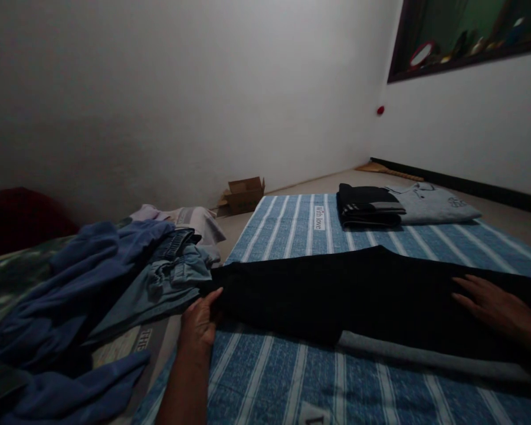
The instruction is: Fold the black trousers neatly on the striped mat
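A pair of black trousers lies stretched sideways, folded lengthwise, with a grey strip along its near edge. At the left end, my left hand has its fingers closed on the trousers' edge; some fingertips are hidden. My right hand rests flat on the black cloth toward the right end, fingers apart and holding nothing. Under the trousers is a blue and white striped bed cover. Farther back on it sit a folded black garment with grey trim and a folded grey shirt beside it.
On the left lies a loose heap with a blue garment and light denim jeans. A small open cardboard box stands by the wall. A dark-framed window opening is at the upper right, and a red cloth at far left.
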### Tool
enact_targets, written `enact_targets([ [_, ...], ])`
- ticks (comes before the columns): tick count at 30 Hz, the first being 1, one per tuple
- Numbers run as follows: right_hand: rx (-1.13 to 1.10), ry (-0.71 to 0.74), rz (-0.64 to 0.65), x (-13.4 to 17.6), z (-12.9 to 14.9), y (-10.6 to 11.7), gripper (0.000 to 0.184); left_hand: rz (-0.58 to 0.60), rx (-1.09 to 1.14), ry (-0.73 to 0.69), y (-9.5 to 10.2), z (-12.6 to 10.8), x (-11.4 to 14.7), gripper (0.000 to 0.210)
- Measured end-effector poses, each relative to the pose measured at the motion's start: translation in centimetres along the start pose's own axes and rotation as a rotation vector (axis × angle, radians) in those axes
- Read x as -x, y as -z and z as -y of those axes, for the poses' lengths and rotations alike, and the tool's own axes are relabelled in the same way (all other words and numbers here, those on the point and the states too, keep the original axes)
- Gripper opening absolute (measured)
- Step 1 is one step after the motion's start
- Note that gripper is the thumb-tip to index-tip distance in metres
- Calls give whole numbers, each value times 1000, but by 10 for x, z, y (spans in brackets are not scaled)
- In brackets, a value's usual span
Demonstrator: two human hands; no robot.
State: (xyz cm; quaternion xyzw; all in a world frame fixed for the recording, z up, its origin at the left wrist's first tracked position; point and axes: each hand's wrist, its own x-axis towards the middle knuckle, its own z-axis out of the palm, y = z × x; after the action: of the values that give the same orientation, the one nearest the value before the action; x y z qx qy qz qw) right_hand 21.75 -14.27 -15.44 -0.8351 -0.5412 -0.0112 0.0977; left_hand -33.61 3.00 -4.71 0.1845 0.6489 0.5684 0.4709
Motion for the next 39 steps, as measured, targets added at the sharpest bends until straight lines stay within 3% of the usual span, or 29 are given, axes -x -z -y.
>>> enact_targets([
  [3,-86,48,41,5,32,14,53,7,13,-60,-9,-2,2,22],
  [7,-381,141,44,14,101,39,48,116,-2,-258,-34,-10,15,22],
  [12,-941,129,254,20,188,72,44,193,-491,-750,-77,-17,70,19],
  [15,-1348,76,459,20,216,80,54,371,-564,-1062,-99,3,112,13],
  [18,-1722,-7,630,20,225,79,57,603,-577,-1424,-115,41,142,14],
  [20,-1843,-54,698,21,224,75,56,753,-634,-1560,-119,69,152,20],
  [24,-1700,-259,656,21,219,65,46,852,-753,-1631,-118,106,158,17],
  [30,-1517,-437,529,16,222,49,38,840,-803,-1693,-113,119,158,19],
  [39,-1417,-321,351,9,226,37,21,804,-745,-1708,-102,123,167,17],
])
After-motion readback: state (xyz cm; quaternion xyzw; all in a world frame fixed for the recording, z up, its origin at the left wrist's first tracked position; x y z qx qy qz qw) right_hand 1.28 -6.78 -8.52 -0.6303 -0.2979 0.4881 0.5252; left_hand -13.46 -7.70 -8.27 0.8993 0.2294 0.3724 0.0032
